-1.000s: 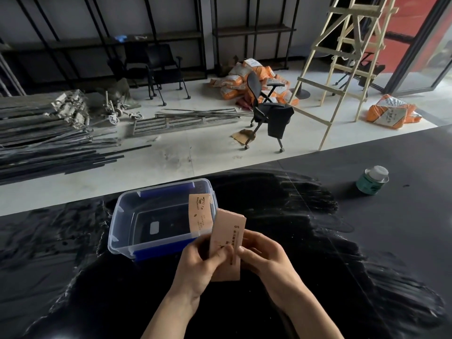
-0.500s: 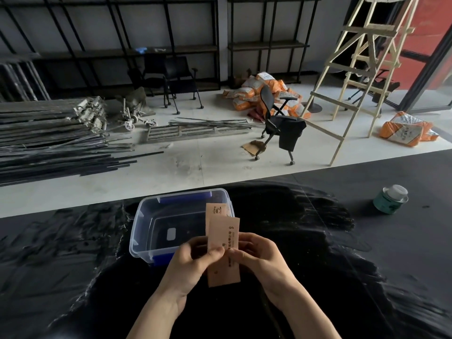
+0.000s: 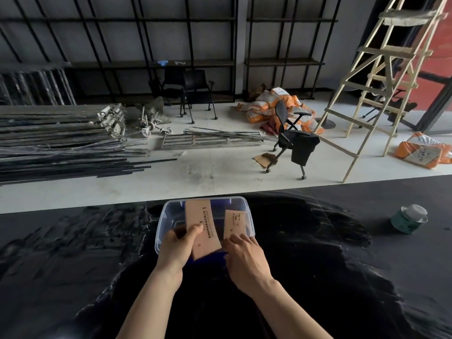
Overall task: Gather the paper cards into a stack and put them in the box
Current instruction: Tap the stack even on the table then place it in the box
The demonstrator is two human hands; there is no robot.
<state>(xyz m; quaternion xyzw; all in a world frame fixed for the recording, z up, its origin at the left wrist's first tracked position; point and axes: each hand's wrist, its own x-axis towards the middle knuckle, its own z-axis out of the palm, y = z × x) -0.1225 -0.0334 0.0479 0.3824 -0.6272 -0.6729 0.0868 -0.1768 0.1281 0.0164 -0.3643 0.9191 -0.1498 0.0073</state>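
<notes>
Holding tan paper cards over the clear plastic box [image 3: 249, 216], your left hand [image 3: 175, 248] pinches a large card [image 3: 201, 226], your right hand [image 3: 244, 260] a smaller card [image 3: 234, 222].

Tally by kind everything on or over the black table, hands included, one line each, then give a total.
Paper cards: 2 (larger, smaller)
Clear plastic box: 1
Green tin: 1
Hands: 2 (left hand, right hand)
Total: 6

Two tan printed cards [image 3: 201, 225] [image 3: 234, 223] tilted over clear blue-trimmed box [image 3: 248, 216] on black table.
</notes>
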